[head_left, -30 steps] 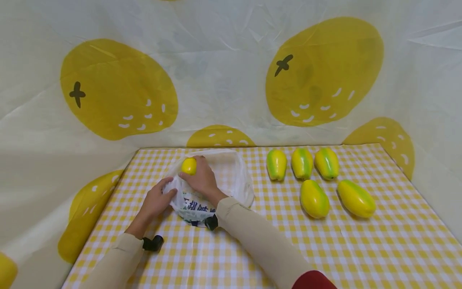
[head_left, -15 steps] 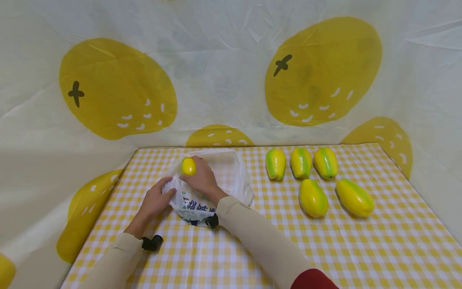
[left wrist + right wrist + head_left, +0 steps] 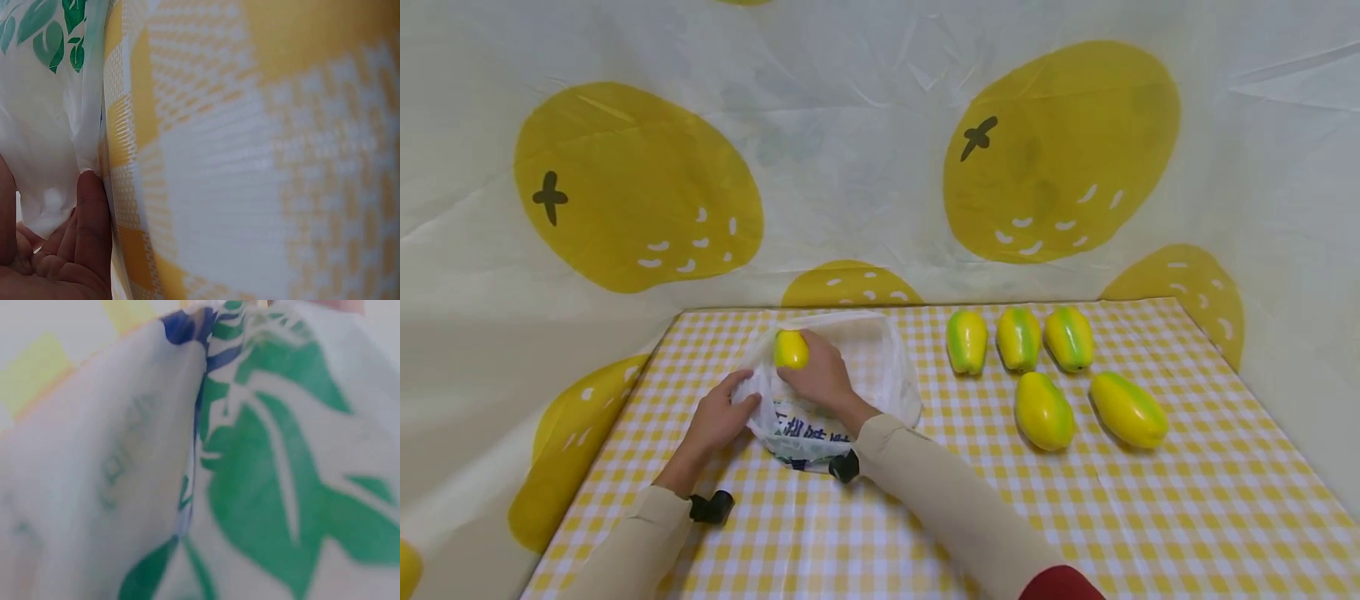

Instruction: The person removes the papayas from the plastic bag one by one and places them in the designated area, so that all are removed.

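Observation:
In the head view a thin white plastic bag [image 3: 901,379] lies with its mouth spread, dark lettering on its inner near side. My right hand [image 3: 822,375] reaches into the mouth and grips a yellow papaya [image 3: 791,349]; the fingers behind the fruit are hidden. At the bag's left edge, my left hand [image 3: 715,421] holds the plastic between thumb and fingers. The left wrist view shows the bag's plastic [image 3: 44,119], printed with green leaves, between the thumb and the curled fingers [image 3: 94,231]. Leaf-printed plastic [image 3: 269,481] fills most of the right wrist view, hiding the right hand.
Several yellow-and-green papayas lie right of the bag: a back row including one papaya [image 3: 1018,340], and two nearer ones, a papaya [image 3: 1045,412] and a slanted papaya [image 3: 1129,410]. The checked tablecloth [image 3: 925,517] ends at a fruit-printed curtain [image 3: 850,150] behind.
The head view has shifted slightly, so the scene sits a little further left. The papaya in my right hand has tilted a little. My left hand keeps its hold on the bag.

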A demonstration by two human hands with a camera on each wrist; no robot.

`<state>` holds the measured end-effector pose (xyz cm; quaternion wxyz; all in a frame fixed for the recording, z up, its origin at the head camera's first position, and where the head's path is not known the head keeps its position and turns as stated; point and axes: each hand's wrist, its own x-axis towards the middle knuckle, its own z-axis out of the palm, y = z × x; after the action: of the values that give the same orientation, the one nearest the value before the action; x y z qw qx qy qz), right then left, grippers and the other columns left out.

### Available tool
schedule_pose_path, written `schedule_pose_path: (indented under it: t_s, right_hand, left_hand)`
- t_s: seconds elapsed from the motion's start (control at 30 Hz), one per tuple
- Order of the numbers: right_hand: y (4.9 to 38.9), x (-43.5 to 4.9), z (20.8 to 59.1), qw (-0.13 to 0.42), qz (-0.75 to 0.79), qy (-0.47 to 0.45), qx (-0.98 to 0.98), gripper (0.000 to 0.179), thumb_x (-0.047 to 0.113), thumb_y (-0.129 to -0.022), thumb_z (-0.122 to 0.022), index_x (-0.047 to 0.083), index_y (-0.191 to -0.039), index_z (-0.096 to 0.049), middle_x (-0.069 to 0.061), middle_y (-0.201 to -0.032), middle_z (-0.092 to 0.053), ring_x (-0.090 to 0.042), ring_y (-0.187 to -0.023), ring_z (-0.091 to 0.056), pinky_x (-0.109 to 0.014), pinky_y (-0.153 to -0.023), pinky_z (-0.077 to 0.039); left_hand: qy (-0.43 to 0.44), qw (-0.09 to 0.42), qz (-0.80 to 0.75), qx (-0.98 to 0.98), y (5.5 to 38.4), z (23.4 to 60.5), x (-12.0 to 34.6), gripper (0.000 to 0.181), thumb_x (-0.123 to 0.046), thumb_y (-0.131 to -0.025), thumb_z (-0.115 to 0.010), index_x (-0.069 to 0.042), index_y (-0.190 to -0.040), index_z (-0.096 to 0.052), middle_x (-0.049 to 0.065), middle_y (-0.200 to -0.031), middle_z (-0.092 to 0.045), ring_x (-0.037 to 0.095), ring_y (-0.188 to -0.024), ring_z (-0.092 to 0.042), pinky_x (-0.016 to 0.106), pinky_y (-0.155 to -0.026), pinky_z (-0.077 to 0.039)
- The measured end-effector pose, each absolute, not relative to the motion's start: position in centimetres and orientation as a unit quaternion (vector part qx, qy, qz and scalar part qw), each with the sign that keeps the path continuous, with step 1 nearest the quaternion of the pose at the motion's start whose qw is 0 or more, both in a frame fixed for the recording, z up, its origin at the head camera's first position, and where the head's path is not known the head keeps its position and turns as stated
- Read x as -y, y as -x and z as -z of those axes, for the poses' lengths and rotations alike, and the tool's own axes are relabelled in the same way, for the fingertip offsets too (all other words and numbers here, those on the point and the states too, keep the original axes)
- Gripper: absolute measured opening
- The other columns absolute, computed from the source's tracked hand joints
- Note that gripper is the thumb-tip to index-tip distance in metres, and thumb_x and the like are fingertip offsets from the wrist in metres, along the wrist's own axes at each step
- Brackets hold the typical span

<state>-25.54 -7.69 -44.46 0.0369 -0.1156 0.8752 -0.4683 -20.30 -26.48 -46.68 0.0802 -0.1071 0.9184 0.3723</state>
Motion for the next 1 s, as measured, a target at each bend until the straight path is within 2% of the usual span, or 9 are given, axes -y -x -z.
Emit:
schedule_pose_path:
  t_s: [0.2,0.43,0.7,1.0]
  right_hand:
    - [24.8,6.9,43.9,0.031,0.47,0.132,-0.872,0.069,0.029,-0.093,-0.076,0.012,-0.154,-0.049,-0.006,-0.143,-0.064,-0.023,-0.113,-0.063,-0.039,-0.102,-0.055]
    - [23.9,6.1,42.7,0.036,0.478,0.139,-0.867,0.073,0.032,-0.092,-0.077,0.013,-0.156,-0.047,-0.007,-0.146,-0.064,-0.022,-0.111,-0.065,-0.035,-0.097,-0.056]
    - [23.0,5.0,41.3,0.029,0.493,0.154,-0.856,0.071,0.031,-0.091,-0.078,0.013,-0.154,-0.05,-0.008,-0.138,-0.069,-0.017,-0.096,-0.066,-0.027,-0.08,-0.057]
    - [22.2,3.6,39.8,0.032,0.502,0.158,-0.85,0.072,0.032,-0.091,-0.078,0.015,-0.155,-0.049,-0.008,-0.137,-0.068,-0.019,-0.098,-0.066,-0.029,-0.083,-0.057]
  left_hand:
    - [0.115,0.085,-0.376,-0.916,20.3,46.7,26.5,0.061,-0.032,-0.105,-0.053,-0.012,-0.161,-0.037,0.023,-0.168,-0.034,0.044,-0.15,-0.039,0.064,-0.124,-0.031]
    - [0.109,0.082,-0.368,-0.92,20.3,46.6,26.7,0.062,-0.033,-0.106,-0.053,-0.012,-0.161,-0.036,0.023,-0.169,-0.032,0.045,-0.154,-0.034,0.065,-0.125,-0.028]
    - [0.113,0.089,-0.374,-0.916,20.1,46.5,26.7,0.063,-0.033,-0.106,-0.053,-0.012,-0.162,-0.035,0.023,-0.17,-0.03,0.045,-0.155,-0.032,0.065,-0.126,-0.026]
    - [0.099,0.085,-0.372,-0.919,20.1,46.5,26.5,0.062,-0.034,-0.106,-0.053,-0.011,-0.161,-0.037,0.025,-0.168,-0.033,0.046,-0.154,-0.034,0.066,-0.124,-0.029]
